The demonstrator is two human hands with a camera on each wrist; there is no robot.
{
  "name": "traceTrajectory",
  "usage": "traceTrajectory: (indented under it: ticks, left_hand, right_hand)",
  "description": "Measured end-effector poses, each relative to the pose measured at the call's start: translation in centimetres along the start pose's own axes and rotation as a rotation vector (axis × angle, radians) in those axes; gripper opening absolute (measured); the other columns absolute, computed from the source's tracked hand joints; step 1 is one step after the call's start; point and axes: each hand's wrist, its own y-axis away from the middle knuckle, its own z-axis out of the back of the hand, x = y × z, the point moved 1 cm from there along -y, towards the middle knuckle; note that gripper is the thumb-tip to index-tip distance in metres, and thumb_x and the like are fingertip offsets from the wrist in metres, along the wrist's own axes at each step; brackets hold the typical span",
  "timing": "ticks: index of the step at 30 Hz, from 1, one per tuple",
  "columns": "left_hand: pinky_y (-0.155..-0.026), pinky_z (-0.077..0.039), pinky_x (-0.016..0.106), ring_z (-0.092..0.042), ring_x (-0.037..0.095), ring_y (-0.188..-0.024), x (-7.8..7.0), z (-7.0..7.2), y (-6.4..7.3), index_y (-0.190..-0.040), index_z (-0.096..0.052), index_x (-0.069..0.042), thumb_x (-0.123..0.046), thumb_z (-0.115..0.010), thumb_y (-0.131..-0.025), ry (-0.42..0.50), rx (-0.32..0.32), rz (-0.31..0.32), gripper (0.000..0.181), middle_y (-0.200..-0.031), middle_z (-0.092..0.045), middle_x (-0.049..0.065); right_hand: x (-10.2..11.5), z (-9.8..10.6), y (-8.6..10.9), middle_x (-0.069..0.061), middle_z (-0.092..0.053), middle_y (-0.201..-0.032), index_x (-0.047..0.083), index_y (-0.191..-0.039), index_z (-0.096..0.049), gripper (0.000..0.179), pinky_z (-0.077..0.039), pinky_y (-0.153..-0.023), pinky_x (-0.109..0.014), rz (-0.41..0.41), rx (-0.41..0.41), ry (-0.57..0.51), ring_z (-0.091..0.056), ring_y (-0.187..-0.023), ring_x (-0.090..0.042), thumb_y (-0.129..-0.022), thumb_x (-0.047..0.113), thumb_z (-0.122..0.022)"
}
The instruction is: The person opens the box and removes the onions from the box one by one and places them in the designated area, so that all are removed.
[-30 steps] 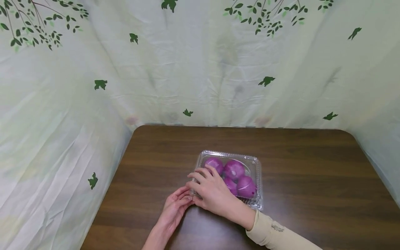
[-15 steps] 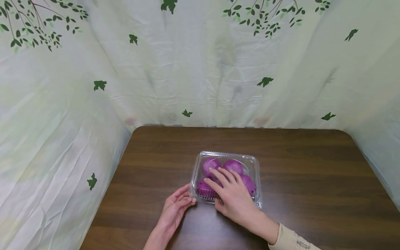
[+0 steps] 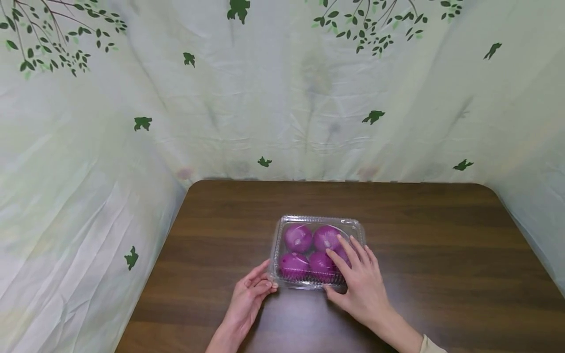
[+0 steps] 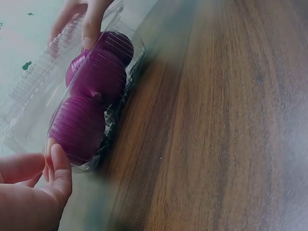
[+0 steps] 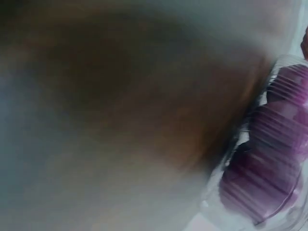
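A clear plastic clamshell box point(image 3: 318, 218) with its lid down rests on the table, holding several red onions point(image 3: 295, 265). At its near left corner my left hand point(image 3: 248, 299) pinches the rim between thumb and fingers, also seen close up in the left wrist view. Spread over the right part of the lid, my right hand point(image 3: 364, 284) has its thumb at the front rim and its fingertips on top. It covers part of the onions on that side. The right wrist view is badly blurred, with the onions point(image 5: 262, 183) at its right edge.
The brown wooden table point(image 3: 441, 245) extends on all sides of the box. A pale curtain point(image 3: 282, 98) printed with green leaves and birds hangs behind the table and along its sides.
My right hand has slid rightward along the front of the lid, from the left corner toward the right one, uncovering the left onions. My left hand has stayed at its corner.
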Motion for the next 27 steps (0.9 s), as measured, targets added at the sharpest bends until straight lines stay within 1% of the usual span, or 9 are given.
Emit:
traceTrajectory:
  ticks: [5,7,10,15,18,20,22,25,27]
  left_hand:
    - [-0.082,-0.053,0.030,-0.061,0.019,-0.084,0.1,-0.1,0.2,-0.146,-0.035,0.010,0.019,-0.049,-0.085,-0.030,0.016,-0.006,0.064,-0.095,-0.058,0.010]
    - [-0.082,-0.054,0.030,-0.060,0.019,-0.084,0.1,-0.2,0.2,-0.146,-0.036,0.008,0.019,-0.050,-0.085,-0.055,0.021,-0.014,0.064,-0.095,-0.057,0.010]
    - [-0.082,-0.054,0.031,-0.060,0.019,-0.084,0.0,-0.2,0.2,-0.145,-0.040,0.005,0.018,-0.051,-0.084,-0.143,0.022,-0.030,0.064,-0.097,-0.055,0.011]
    - [-0.080,-0.055,0.034,-0.063,0.021,-0.088,-0.4,-0.2,0.0,-0.143,-0.047,-0.003,0.015,-0.056,-0.081,-0.394,0.030,-0.084,0.065,-0.110,-0.052,0.017]
    - [-0.084,-0.054,0.034,-0.061,0.027,-0.105,-0.5,-0.2,-0.1,-0.146,-0.045,-0.009,0.014,-0.056,-0.083,-0.563,0.074,-0.147,0.069,-0.130,-0.047,0.016]
    - [-0.090,-0.052,0.037,-0.053,0.030,-0.120,-0.6,-0.2,-0.2,-0.151,-0.039,-0.013,0.013,-0.056,-0.083,-0.682,0.134,-0.199,0.075,-0.146,-0.037,0.014]
    - [-0.101,-0.044,0.044,-0.039,0.031,-0.136,-0.6,-0.3,-0.3,-0.156,-0.029,-0.018,0.007,-0.059,-0.086,-0.840,0.189,-0.247,0.080,-0.159,-0.023,0.007]
    - [-0.109,-0.031,0.051,-0.018,0.026,-0.146,-0.7,-0.5,-0.6,-0.159,-0.014,-0.023,-0.015,-0.064,-0.092,-1.063,0.246,-0.293,0.084,-0.165,-0.005,-0.001]
    - [-0.112,-0.024,0.051,-0.010,0.021,-0.147,-0.8,-0.7,-0.8,-0.159,-0.007,-0.024,-0.035,-0.066,-0.093,-1.195,0.256,-0.309,0.089,-0.165,0.002,-0.006]
  right_hand:
    - [-0.4,0.1,1.1,-0.010,-0.027,-0.159,0.017,-0.140,-0.055,0.078,-0.035,-0.098,-0.068,-0.075,0.045,-0.021,-0.024,-0.142,-0.041,-0.071,0.045,-0.080]
    - [-0.5,0.2,1.2,-0.009,-0.027,-0.160,0.017,-0.140,-0.054,0.077,-0.041,-0.093,-0.068,-0.079,0.053,-0.023,-0.024,-0.143,-0.041,-0.073,0.045,-0.080]
    - [-0.6,0.2,1.4,-0.012,-0.030,-0.158,0.015,-0.140,-0.055,0.074,-0.045,-0.086,-0.068,-0.053,0.043,-0.023,-0.026,-0.141,-0.043,-0.076,0.046,-0.078]
    - [-0.8,0.2,1.7,-0.017,-0.035,-0.155,0.010,-0.141,-0.053,0.070,-0.049,-0.084,-0.064,0.004,0.017,-0.029,-0.031,-0.138,-0.047,-0.086,0.050,-0.069]
    - [-0.9,0.2,1.8,-0.016,-0.037,-0.153,0.009,-0.142,-0.052,0.069,-0.050,-0.084,-0.061,0.011,0.020,-0.030,-0.030,-0.138,-0.046,-0.088,0.052,-0.064]
    - [-1.0,0.2,1.8,-0.016,-0.039,-0.152,0.009,-0.142,-0.052,0.069,-0.051,-0.084,-0.060,0.009,0.025,-0.033,-0.030,-0.139,-0.045,-0.089,0.052,-0.063]
    - [-1.0,0.2,1.9,-0.015,-0.039,-0.152,0.009,-0.141,-0.052,0.069,-0.051,-0.082,-0.060,0.005,0.030,-0.035,-0.030,-0.139,-0.045,-0.089,0.053,-0.063]
    - [-1.0,0.3,1.9,-0.015,-0.039,-0.152,0.010,-0.141,-0.053,0.069,-0.052,-0.081,-0.059,0.000,0.042,-0.037,-0.030,-0.139,-0.044,-0.087,0.051,-0.066]
    - [-1.0,0.4,2.0,-0.014,-0.040,-0.152,0.010,-0.142,-0.053,0.071,-0.052,-0.081,-0.059,-0.003,0.052,-0.033,-0.029,-0.140,-0.043,-0.085,0.049,-0.070]
